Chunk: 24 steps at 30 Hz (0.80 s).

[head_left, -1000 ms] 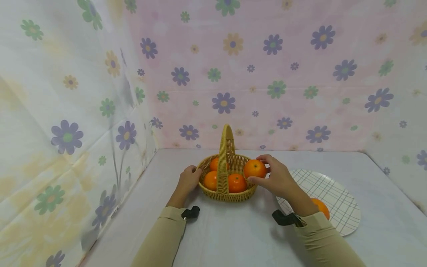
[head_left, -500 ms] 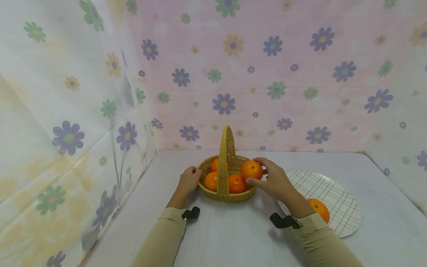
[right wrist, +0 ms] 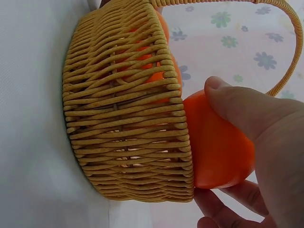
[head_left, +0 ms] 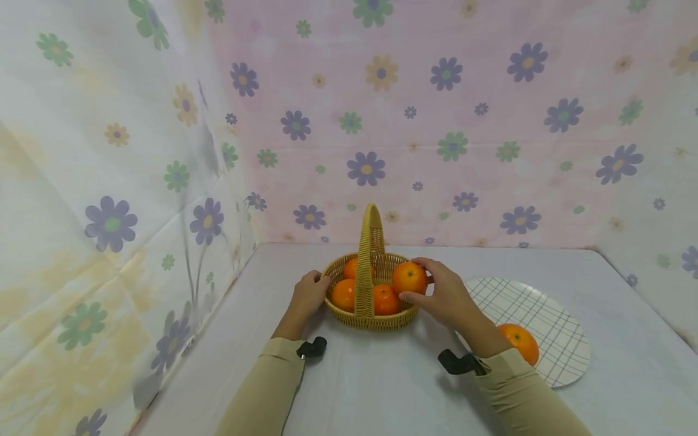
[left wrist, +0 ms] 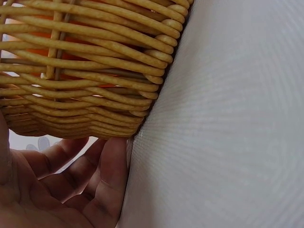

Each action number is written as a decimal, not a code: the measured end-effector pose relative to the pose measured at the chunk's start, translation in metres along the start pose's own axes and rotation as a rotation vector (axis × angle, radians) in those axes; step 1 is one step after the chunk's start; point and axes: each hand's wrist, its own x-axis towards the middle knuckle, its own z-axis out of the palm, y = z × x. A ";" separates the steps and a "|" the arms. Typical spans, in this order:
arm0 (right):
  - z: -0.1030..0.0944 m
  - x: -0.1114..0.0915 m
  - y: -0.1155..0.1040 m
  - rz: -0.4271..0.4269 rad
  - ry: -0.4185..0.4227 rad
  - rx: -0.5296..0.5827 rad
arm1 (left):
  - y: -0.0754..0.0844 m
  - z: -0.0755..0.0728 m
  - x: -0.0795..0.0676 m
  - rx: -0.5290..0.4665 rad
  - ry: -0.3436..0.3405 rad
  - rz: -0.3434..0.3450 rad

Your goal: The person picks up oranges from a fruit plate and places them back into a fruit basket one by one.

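Observation:
A wicker basket [head_left: 376,323] with a tall arched handle stands on the table, several oranges inside; one orange [head_left: 343,295] lies left of the handle. My left hand [head_left: 309,297] holds the basket's left end at the rim; in the left wrist view its fingers [left wrist: 113,166] lie against the woven side. My right hand [head_left: 444,293] grips another orange [head_left: 409,278] between thumb and fingers, at the basket's right rim. In the right wrist view this orange [right wrist: 216,142] sits right at the rim, the thumb across its top.
Right of the basket lies a round white plate [head_left: 561,345] with a dark grid pattern. One orange [head_left: 520,343] rests on it, partly behind my right forearm. Flowered cloth [head_left: 403,133] hangs at the back and sides of the white table [head_left: 376,387].
My right hand has moved slightly left with its orange, further over the basket's right end. More of the orange on the plate shows now. The left hand and basket have stayed in place.

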 end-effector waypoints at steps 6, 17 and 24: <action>0.003 0.001 0.002 -0.011 0.010 -0.012 | 0.001 -0.001 -0.002 0.004 0.004 0.006; 0.003 0.000 0.001 -0.008 0.008 -0.017 | 0.003 0.000 -0.004 0.000 0.005 -0.002; 0.004 -0.001 0.001 -0.002 0.006 -0.016 | 0.002 0.000 -0.002 0.013 0.008 -0.006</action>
